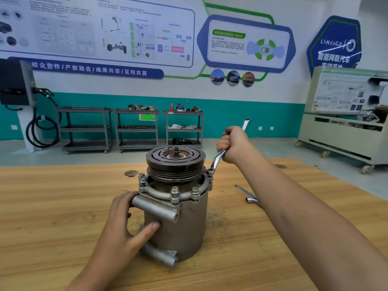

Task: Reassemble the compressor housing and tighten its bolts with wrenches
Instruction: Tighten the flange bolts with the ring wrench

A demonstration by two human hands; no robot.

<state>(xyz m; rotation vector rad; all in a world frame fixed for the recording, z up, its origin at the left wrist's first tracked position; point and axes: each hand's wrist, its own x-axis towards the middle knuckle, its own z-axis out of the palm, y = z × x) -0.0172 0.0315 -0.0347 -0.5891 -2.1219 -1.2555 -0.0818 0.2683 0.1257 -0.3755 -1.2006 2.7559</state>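
Observation:
The grey compressor housing (pixel 184 225) stands upright on the wooden table (pixel 52 206), with a dark grooved pulley (pixel 175 159) on top. Several bolts (pixel 174 191) stick up from its flange ring. My left hand (pixel 123 225) grips the housing's left side between two tube-shaped lugs, thumb across the front. My right hand (pixel 233 143) holds a ring wrench (pixel 218 159) in a fist. The wrench's lower ring sits on the bolt at the flange's right rear (pixel 210 170); its upper end pokes out above my fist.
A second wrench, a socket type (pixel 251 196), lies on the table to the right of the housing. A dark knot (pixel 131 173) marks the wood behind the housing. Beyond the table stand three grey shelf carts (pixel 136 129), a charger unit at the left and a training stand at the right.

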